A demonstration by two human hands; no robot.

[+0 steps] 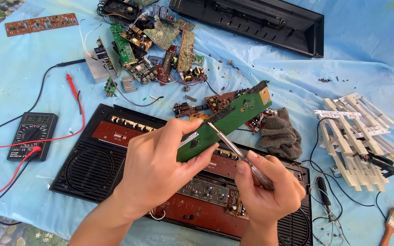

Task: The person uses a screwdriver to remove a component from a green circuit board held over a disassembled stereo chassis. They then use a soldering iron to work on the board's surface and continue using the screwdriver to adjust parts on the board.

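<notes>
Head view: the left hand (158, 157) is clamped on the lower end of a long green board (226, 119), thumb on its face and fingers behind, holding it tilted up to the right above an opened black case (87, 171). The right hand (267, 189) is closed round the handle of a screwdriver (238, 152), whose tip rests on the board near its middle. The board looks light and stiff but fragile: thin, with solder points and small parts, so it is best gripped by its edges or bare end, as now; pressure from the tip could flex or scratch it. The screwdriver handle looks smooth and may slip. The work surface is a light blue cloth (14, 77), wrinkled and soft, so small parts could hide in folds. It is crowded: a multimeter (32, 135) with red and black leads at left, a heap of boards (156, 50) beyond, a grey rag (280, 133), white keys (359, 141) and a brush (391, 223) at right.
</notes>
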